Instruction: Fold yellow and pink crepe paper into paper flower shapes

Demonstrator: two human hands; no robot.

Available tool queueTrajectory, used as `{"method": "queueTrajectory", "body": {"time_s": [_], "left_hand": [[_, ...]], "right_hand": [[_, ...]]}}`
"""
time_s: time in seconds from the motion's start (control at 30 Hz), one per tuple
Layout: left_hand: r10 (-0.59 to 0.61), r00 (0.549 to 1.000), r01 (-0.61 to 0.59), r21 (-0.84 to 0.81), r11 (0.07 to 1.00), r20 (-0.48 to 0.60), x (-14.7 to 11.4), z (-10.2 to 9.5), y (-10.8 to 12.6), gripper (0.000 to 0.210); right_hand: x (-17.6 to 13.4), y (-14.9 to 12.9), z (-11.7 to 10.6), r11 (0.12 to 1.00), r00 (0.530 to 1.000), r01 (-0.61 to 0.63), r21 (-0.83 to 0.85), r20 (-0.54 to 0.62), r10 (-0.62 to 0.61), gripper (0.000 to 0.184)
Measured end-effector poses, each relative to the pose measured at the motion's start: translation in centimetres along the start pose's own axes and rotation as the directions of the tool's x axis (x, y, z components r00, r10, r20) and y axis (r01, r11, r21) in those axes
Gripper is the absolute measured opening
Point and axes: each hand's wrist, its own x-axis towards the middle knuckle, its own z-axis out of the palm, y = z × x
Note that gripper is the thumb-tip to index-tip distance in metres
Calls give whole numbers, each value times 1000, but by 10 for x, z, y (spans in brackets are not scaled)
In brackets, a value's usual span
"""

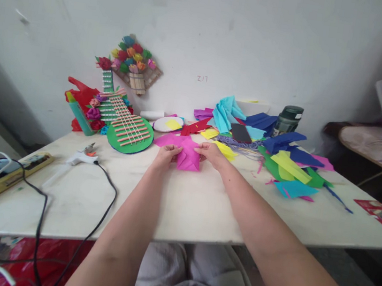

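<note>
A sheet of pink crepe paper (188,160) with crease lines hangs between my two hands, just above the middle of the white table. My left hand (168,154) pinches its left side between thumb and fingers. On the right, my right hand (210,153) grips the upper right edge in the same way. More pink paper (168,140) lies right behind, and I cannot tell whether it belongs to the same sheet. Yellow paper (225,150) lies just past my right hand.
A green paper guitar (130,135) leans at the back left. A glue gun (82,158) with a black cord and a power strip (4,183) lie on the left. Coloured paper scraps (287,166), a phone (240,133) and a dark bottle (287,121) occupy the right.
</note>
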Motion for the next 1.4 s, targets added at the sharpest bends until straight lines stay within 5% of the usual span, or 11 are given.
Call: {"method": "queueTrajectory", "body": {"time_s": [0.73,1.4], "left_hand": [[10,999,-9,-24,1000,51,3,-5,-2,26],[-100,989,109,-70,992,112,3,-8,5,16]], "right_hand": [[-3,-6,1,998,1000,-17,66,-8,18,8],[-3,-5,2,997,999,-33,72,-21,34,15]]}}
